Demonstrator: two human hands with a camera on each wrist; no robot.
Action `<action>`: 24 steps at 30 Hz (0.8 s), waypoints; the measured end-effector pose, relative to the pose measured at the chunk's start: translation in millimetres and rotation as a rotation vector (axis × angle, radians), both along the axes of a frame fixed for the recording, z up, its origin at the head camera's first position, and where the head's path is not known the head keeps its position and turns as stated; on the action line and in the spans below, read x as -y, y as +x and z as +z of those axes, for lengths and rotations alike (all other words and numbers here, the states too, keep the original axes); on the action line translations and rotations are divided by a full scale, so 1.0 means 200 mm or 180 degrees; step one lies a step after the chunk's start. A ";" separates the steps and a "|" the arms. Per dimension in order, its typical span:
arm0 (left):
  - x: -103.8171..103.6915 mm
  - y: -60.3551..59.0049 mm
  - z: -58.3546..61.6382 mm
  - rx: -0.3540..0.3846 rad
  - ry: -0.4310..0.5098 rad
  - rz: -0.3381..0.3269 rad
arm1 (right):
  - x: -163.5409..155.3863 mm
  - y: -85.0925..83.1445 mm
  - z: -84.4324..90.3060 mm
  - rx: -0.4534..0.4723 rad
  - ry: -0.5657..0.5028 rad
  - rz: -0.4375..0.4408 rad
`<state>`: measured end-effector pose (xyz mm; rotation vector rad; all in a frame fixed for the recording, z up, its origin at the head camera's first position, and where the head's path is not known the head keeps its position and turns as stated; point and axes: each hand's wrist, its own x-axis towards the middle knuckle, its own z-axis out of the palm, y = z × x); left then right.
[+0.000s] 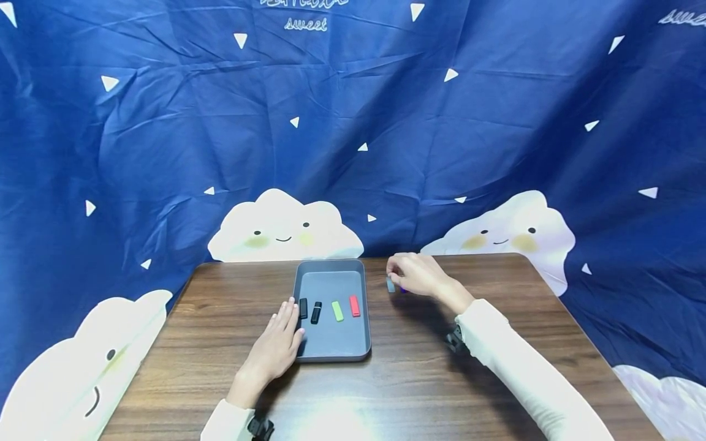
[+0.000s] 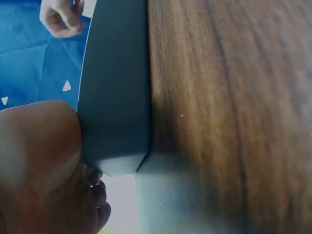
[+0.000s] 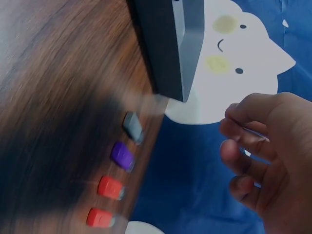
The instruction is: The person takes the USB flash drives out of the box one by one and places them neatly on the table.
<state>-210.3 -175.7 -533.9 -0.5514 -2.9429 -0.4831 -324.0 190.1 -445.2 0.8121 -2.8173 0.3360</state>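
Straight-fingered left grip (image 1: 276, 343) touches tray (image 1: 336, 340); loose right grip (image 1: 417, 274) looks empty; apparently pickup stage; pinching grey USB stick (image 3: 132, 127) likely next.

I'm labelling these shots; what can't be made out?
Head view: the right hand hides two red sticks and most of the purple stick.
Left wrist view: the inside of the tray, hidden by its outer wall.
Left wrist view: the left hand, cut off by the picture's edges.
Head view: upper lettering, cut by the top edge.

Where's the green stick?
In the head view, the green stick lies inside the gray tray, with a black stick to its left and a red stick to its right.
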 end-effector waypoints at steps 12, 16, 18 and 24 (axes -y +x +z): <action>-0.02 0.01 0.01 0.0128 0.0000 0.0019 | 0.11 0.01 0.03 -0.0005 0.0037 0.0122; -0.02 0.01 0.02 0.0117 0.0001 0.0021 | 0.15 0.01 0.03 -0.0028 0.0038 0.0169; -0.01 0.01 0.02 0.0087 -0.0007 0.0011 | 0.18 0.01 0.04 -0.0028 0.0032 0.0186; -0.01 0.01 0.02 0.0086 0.0017 0.0027 | 0.27 0.01 0.06 -0.0051 0.0044 0.0276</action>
